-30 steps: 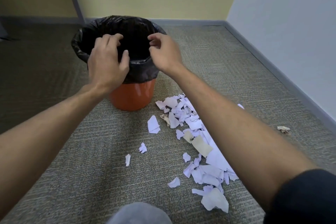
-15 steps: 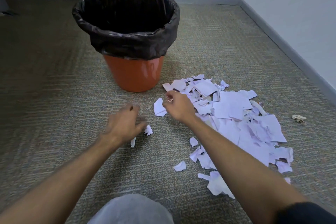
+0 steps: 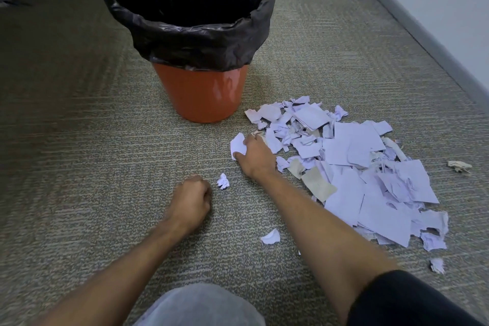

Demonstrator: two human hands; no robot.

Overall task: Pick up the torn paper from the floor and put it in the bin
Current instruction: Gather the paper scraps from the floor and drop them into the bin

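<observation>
Right now the right hand (image 3: 256, 156) is low on the carpet (image 3: 79, 140), at the left edge of the torn paper pile (image 3: 357, 167), fingers curled around a pale scrap (image 3: 237, 146) that sticks out past the thumb side. Grip is a pinch/curl on that one piece; the hand's heel lies against the pile's near-left fringe. Left hand (image 3: 191, 200) is down on the carpet too, curled into a fist, knuckles up. Cannot tell whether anything is inside it. Just beside its knuckles, apart from them, lies a small crumpled bit (image 3: 222, 181), between the two hands.

Further out: a loose torn piece (image 3: 270, 236) lies on the carpet under the right forearm, near the pile's lower edge. Pile itself is mostly lilac-white sheets and shreds, with a couple of tan pieces (image 3: 317, 185) mixed in at its near-left side, spreading to the right of the hands. A small shred (image 3: 437, 264) lies off the pile's near-right end, and a beige crumpled scrap (image 3: 459, 166) lies apart toward the right wall.

Bin (image 3: 201, 92): orange, upright, lined with a black bag (image 3: 190, 42) folded over the rim, standing beyond the hands, just left of the pile's far end. Inside is dark, contents not readable. Grey skirting (image 3: 423, 42) runs along the right wall. A grey-clad knee (image 3: 201, 304) shows at the bottom edge.
</observation>
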